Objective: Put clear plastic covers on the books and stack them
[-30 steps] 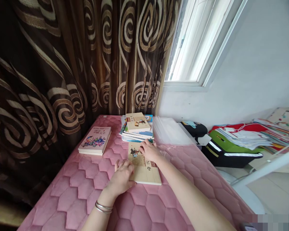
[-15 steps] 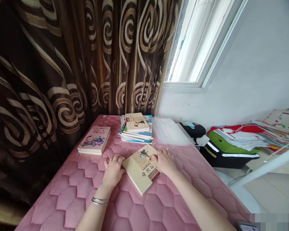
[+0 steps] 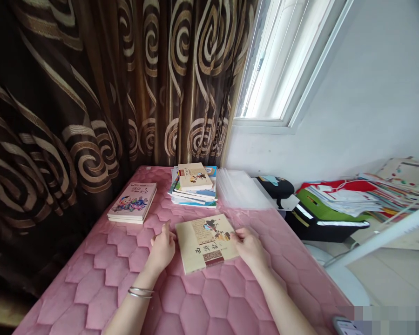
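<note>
A cream paperback book (image 3: 204,260) with Chinese characters and a small painted figure on its cover lies slantwise above the pink quilted mattress (image 3: 181,298). My right hand (image 3: 249,244) grips its right edge, thumb on the cover and fingers underneath. Just off the book's left edge is my left hand (image 3: 163,244), fingers loosely bent and apart, holding nothing; two silver bangles circle that wrist. A similar small cream book (image 3: 194,177) tops a pile of larger thin books (image 3: 195,197) at the back. To the left, a short stack of pinkish picture-cover books (image 3: 132,202) rests flat.
Clear plastic sheets (image 3: 242,188) lie right of the pile. Beyond the mattress edge stand a black-and-green storage box (image 3: 328,214) with papers and a white stand (image 3: 356,251). A patterned curtain (image 3: 181,93) hangs behind; a phone (image 3: 345,325) is at lower right.
The book has turned, its right side swinging up and away, and now lies more sideways. My right hand has shifted to its right edge; my left hand has come off its left corner.
</note>
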Demonstrator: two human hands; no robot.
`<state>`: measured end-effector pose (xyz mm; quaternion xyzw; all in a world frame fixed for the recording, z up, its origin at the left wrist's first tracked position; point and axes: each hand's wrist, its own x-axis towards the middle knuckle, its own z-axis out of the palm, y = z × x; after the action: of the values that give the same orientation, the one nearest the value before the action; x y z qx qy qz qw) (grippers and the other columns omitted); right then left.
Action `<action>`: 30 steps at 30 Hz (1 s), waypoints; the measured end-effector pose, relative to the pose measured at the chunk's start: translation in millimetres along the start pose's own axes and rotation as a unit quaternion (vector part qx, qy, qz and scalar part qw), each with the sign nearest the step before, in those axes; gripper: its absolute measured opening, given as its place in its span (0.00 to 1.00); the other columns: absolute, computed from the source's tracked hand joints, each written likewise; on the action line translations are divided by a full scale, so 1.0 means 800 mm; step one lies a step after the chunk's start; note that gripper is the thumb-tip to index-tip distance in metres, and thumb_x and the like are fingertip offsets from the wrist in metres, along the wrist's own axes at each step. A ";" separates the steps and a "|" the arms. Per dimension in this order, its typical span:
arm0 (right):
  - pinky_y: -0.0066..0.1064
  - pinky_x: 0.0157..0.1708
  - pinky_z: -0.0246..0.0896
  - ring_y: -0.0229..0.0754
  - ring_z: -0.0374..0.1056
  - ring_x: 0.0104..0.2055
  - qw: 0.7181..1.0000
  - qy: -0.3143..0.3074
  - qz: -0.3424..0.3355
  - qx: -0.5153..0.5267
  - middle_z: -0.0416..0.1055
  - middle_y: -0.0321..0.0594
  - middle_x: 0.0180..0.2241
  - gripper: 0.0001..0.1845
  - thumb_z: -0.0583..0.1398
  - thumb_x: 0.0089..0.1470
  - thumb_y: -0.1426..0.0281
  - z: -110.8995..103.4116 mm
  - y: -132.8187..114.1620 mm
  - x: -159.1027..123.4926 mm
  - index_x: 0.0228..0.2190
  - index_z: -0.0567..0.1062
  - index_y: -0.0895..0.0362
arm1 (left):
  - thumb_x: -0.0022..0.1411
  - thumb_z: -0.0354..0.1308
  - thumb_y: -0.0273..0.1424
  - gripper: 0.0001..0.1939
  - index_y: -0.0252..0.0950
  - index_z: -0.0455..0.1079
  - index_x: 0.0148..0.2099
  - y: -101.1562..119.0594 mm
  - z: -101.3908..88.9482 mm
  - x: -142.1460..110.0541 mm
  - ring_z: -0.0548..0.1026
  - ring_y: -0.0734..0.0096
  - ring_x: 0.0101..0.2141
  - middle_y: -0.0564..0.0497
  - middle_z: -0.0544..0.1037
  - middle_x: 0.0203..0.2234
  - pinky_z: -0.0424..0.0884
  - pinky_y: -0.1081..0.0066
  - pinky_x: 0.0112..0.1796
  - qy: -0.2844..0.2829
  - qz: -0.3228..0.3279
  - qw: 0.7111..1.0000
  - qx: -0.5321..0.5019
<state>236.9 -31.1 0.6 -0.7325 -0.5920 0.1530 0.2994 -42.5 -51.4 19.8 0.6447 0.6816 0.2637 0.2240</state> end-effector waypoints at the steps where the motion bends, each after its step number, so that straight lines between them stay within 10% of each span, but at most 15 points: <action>1: 0.29 0.31 0.61 0.44 0.73 0.36 1.000 0.008 0.003 0.017 0.78 0.39 0.32 0.10 0.55 0.53 0.63 0.001 0.003 0.000 0.32 0.73 0.54 | 0.58 0.42 0.17 0.30 0.34 0.46 0.63 0.000 0.000 0.000 0.74 0.64 0.47 0.44 0.79 0.42 0.59 0.56 0.49 -0.004 0.005 1.000 -0.007; 19: 0.32 0.35 0.65 0.45 0.74 0.34 0.986 0.027 -0.023 0.161 0.78 0.41 0.31 0.12 0.55 0.48 0.59 0.021 0.008 -0.006 0.29 0.72 0.53 | 0.64 0.41 0.25 0.30 0.33 0.42 0.67 -0.001 0.017 0.017 0.63 0.57 0.58 0.36 0.67 0.57 0.53 0.47 0.55 -0.002 -0.002 1.000 0.023; 30: 0.33 0.40 0.60 0.46 0.67 0.38 0.989 0.057 -0.129 -0.042 0.73 0.42 0.34 0.10 0.53 0.53 0.69 0.007 -0.008 -0.013 0.29 0.76 0.53 | 0.61 0.46 0.22 0.19 0.47 0.77 0.39 0.020 0.023 -0.011 0.64 0.58 0.52 0.50 0.74 0.49 0.51 0.51 0.53 0.091 0.117 0.980 0.136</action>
<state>225.9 -38.4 -1.3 -0.6696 -0.6692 0.0456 0.3188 -18.1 -58.2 16.0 0.7178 0.6484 0.2508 0.0388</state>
